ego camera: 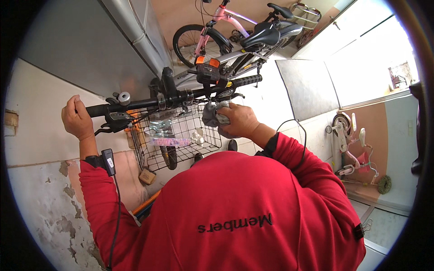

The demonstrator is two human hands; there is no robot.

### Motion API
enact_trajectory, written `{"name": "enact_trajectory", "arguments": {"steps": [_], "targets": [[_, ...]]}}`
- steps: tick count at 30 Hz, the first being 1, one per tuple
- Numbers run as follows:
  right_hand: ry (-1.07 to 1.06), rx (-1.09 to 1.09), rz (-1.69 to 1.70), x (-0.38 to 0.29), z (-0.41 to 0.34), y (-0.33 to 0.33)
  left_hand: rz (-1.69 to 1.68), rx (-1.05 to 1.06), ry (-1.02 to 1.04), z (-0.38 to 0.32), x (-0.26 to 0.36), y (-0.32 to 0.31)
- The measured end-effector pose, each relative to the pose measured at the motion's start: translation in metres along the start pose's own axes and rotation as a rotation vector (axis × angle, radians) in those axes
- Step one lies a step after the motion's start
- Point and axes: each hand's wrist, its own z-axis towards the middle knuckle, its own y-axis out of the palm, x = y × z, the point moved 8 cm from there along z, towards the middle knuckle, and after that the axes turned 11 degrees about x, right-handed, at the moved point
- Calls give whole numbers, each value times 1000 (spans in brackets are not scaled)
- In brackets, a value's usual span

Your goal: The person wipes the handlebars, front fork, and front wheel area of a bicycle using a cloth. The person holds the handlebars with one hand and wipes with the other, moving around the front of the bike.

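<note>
A black bicycle handlebar point(142, 103) crosses in front of me. My left hand point(77, 117) is closed around the outer end of its left grip point(96, 110). Near that grip sit a silver bell point(124, 98) and a black brake lever point(112, 127). My right hand point(239, 120) holds a bunched grey cloth point(211, 115), which lies just below the right brake lever point(226, 94); whether they touch I cannot tell. A black wire basket point(210, 144) hangs below the bar, with clear plastic packaging point(161, 127) and a crumpled white piece point(197, 135) in it.
Beyond the bar stand a grey bicycle with a black saddle point(261, 35) and a pink bicycle point(220, 13). A grey metal cabinet point(91, 44) rises at the left. A peeling wall point(51, 203) is beside my left arm. A small pink-and-white bicycle point(349, 145) stands at the right.
</note>
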Motion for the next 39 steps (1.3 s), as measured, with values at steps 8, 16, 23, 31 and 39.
{"name": "enact_trajectory", "arguments": {"steps": [8, 16, 23, 31, 39], "targets": [[437, 297, 105, 174, -1, -13, -16, 17, 1, 1, 3, -3], [567, 310, 252, 192, -7, 14, -3, 4, -6, -1, -3, 2], [440, 289, 340, 141, -28, 43, -17, 4, 22, -1, -4, 4], [605, 309, 583, 191, -3, 34, 22, -20, 7, -3, -6, 5], [272, 92, 214, 101, -39, 42, 3, -12, 4, -2, -4, 3]]}}
